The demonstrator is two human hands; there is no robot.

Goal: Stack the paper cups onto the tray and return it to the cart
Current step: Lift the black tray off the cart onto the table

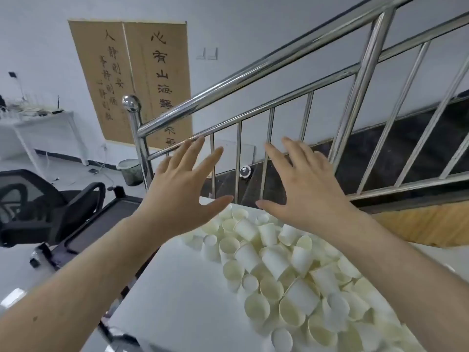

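Both hands, left [177, 184] and right [302, 189], hovered with fingers spread, grasping nothing, above loose cups [284, 270] heaped on the white tabletop [182, 288].

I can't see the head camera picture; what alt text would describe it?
Two bare hands, left hand and right hand, are raised open with fingers spread above a heap of loose paper cups on a white table. A steel stair railing stands behind.
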